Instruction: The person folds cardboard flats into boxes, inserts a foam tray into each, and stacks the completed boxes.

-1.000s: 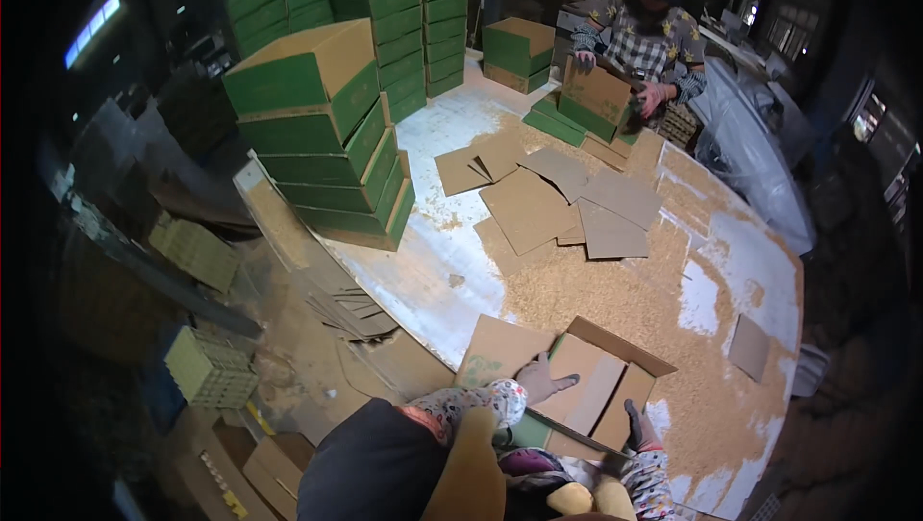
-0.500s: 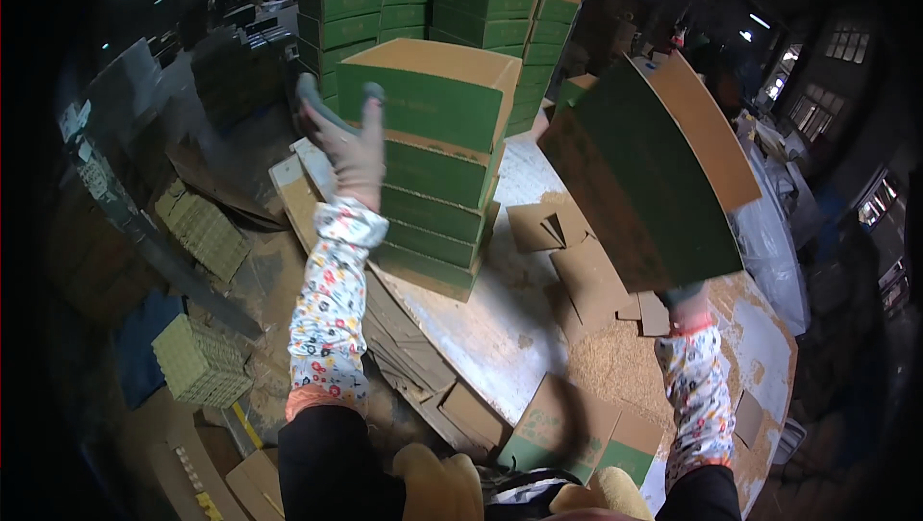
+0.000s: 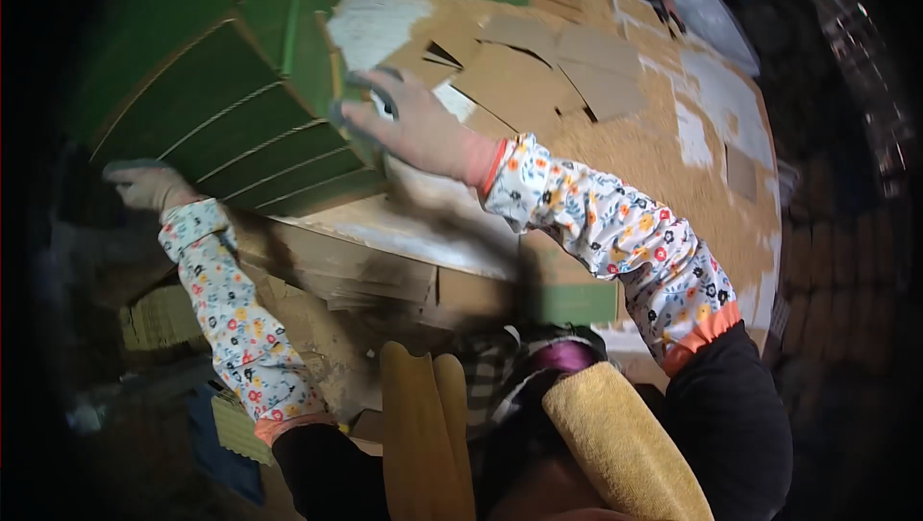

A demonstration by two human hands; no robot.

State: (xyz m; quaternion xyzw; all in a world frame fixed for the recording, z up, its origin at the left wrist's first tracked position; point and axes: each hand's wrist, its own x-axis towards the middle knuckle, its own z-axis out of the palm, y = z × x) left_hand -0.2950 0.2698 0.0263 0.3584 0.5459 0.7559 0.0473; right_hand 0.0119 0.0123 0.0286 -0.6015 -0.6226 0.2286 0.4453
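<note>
Hands now spread flat on the green stack (image 3: 221, 127): left hand (image 3: 144, 185) at its lower corner, right hand (image 3: 413, 127) on its near side, the lifted box gone from them.

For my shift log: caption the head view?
Gloved left hand and right hand press against the stack of green cartons above scattered cardboard sheets.
</note>
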